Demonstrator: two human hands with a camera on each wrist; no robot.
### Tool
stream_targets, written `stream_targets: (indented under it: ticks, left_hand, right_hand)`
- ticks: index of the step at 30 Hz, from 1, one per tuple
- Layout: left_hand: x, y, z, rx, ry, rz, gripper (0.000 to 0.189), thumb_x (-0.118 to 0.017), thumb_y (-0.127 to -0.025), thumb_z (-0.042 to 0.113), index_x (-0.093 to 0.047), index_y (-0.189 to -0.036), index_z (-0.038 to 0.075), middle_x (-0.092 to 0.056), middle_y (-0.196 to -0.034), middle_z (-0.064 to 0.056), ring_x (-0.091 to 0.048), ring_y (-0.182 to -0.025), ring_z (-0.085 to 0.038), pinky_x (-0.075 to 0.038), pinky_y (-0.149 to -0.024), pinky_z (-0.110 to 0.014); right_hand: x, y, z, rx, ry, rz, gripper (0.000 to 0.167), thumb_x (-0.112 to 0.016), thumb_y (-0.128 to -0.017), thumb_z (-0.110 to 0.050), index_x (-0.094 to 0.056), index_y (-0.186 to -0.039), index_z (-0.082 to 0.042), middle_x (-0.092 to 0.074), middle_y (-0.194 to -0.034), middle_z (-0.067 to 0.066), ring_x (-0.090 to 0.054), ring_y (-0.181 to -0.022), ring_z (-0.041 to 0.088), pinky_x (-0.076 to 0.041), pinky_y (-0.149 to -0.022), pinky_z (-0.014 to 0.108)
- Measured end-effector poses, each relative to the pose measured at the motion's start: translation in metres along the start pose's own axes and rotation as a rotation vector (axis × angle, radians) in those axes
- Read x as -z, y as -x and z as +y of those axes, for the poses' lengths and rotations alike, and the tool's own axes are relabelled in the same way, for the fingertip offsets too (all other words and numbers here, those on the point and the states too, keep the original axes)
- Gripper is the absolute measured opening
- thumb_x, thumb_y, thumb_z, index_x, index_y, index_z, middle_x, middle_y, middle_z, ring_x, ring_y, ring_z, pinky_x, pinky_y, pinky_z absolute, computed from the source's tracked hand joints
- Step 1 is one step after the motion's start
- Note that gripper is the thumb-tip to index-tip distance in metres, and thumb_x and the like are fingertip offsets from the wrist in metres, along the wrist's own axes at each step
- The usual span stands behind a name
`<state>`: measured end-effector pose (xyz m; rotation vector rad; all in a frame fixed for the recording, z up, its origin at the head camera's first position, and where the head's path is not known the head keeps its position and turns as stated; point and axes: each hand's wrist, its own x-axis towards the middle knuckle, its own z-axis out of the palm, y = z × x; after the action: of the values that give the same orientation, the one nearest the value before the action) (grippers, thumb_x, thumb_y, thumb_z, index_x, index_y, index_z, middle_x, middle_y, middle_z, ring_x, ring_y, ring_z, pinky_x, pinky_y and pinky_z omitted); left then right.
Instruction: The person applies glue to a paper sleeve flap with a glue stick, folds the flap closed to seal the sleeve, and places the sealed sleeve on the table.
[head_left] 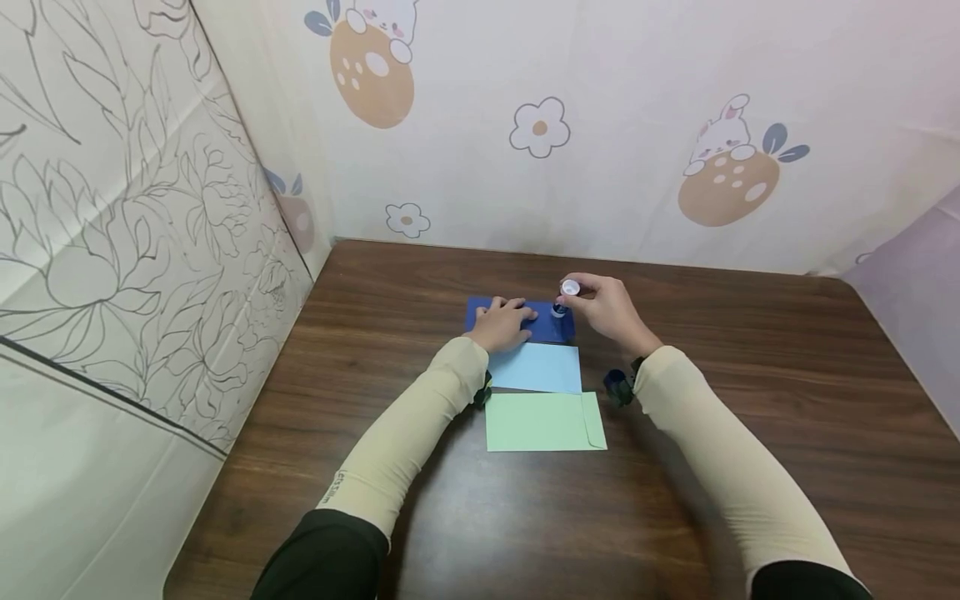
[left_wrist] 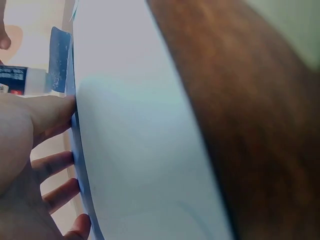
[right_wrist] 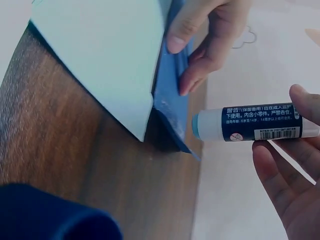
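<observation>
My right hand [head_left: 606,310] grips a glue stick [right_wrist: 260,122] with a dark label and white ends. Its bluish uncapped tip points at the flap of a dark blue envelope [head_left: 545,332], close to the flap's edge. Whitish smears show on the flap [right_wrist: 170,120] in the right wrist view. My left hand [head_left: 501,325] rests on the blue envelope with its fingers spread, and the fingertips [left_wrist: 64,159] touch its surface. Nearer to me lie a light blue envelope [head_left: 551,368], partly behind my left wrist, and a pale green envelope [head_left: 536,422] with its flap at the right.
A dark blue hollow cylinder [right_wrist: 55,215] sits beside my right wrist. The brown wooden table [head_left: 750,350] meets a patterned wall sheet [head_left: 480,183] at its far edge. Another sheet [head_left: 142,225] with flower drawings hangs along the left side.
</observation>
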<state>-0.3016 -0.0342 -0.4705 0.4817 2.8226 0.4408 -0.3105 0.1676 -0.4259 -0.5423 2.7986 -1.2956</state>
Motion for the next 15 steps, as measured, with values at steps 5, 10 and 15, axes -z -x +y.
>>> stream_targets:
  ticks: [5, 10, 15]
  left_hand:
    - [-0.0011, -0.0007, -0.0005, 0.001, 0.003, -0.006, 0.042, -0.051, -0.101, 0.037, -0.049, -0.143, 0.031, -0.029, -0.161, 0.001, -0.025, -0.145, -0.028, -0.028, -0.11, -0.055]
    - [-0.0029, -0.0021, -0.0015, -0.012, 0.011, -0.007, 0.042, -0.051, -0.101, 0.036, -0.049, -0.143, 0.031, -0.028, -0.161, 0.0, -0.025, -0.146, -0.029, -0.027, -0.11, -0.055]
    - [-0.0032, -0.0031, -0.0019, -0.008, 0.008, 0.005, 0.042, -0.052, -0.101, 0.036, -0.05, -0.142, 0.031, -0.029, -0.161, 0.0, -0.025, -0.145, -0.028, -0.028, -0.109, -0.055]
  right_hand:
    - [-0.0062, -0.0061, 0.0024, -0.053, 0.033, -0.016, 0.037, -0.07, -0.091, -0.021, -0.063, -0.125, -0.006, -0.065, -0.122, 0.017, -0.065, -0.108, 0.033, -0.055, -0.087, 0.048]
    - [-0.0082, -0.0067, 0.0034, -0.08, 0.049, -0.022, 0.039, -0.07, -0.091, -0.02, -0.063, -0.126, -0.005, -0.064, -0.124, 0.019, -0.066, -0.107, 0.035, -0.055, -0.087, 0.048]
    - [-0.0079, -0.002, 0.0021, -0.069, 0.064, -0.049, 0.039, -0.07, -0.09, -0.019, -0.063, -0.125, -0.004, -0.066, -0.121, 0.02, -0.068, -0.104, 0.035, -0.055, -0.086, 0.048]
